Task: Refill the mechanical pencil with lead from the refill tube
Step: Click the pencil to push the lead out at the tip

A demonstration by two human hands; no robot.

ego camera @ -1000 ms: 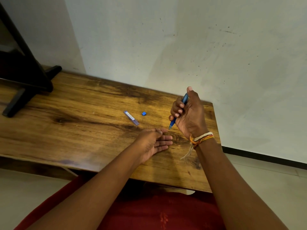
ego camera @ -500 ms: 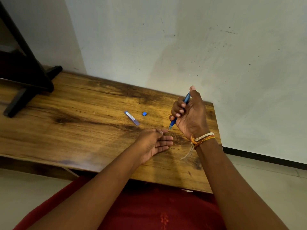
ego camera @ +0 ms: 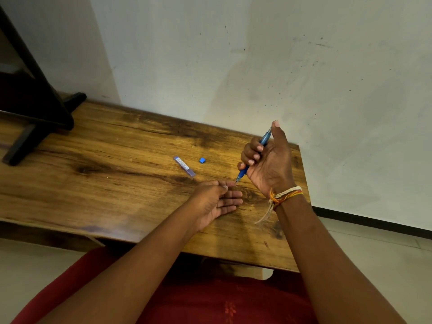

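Head view, looking down over a wooden table [ego camera: 117,183] set against a pale, scuffed wall [ego camera: 257,66].

Right hand [ego camera: 268,164] raised above the table's right end, fingers curled round a blue mechanical pencil [ego camera: 264,140]; thumb extended along the upper end, near the push-button. Pencil tilted steeply, tip pointing down and to the left, ending just at the fingertips of the left hand. Contact between tip and fingertip not resolvable.

Left hand [ego camera: 217,202] resting low on the table surface, palm turned up and inward, fingers loosely extended and close together, thumb folded across towards the forefinger. Whether a lead is pinched there — cannot be told at this resolution.

Lead refill tube [ego camera: 184,166] lying flat on the table, translucent with a printed label, well clear of both hands, up and to the left of the left hand's fingertips. Small blue cap [ego camera: 202,160] lying just beside the tube, to its right, not touching it.

Braided thread wristband [ego camera: 285,195] in orange, yellow and white on the right wrist, one loose end hanging towards the table.

Dark stand base [ego camera: 35,113] at the table's far left — one foot resting on the wood. Red garment [ego camera: 210,305] across the lower edge.
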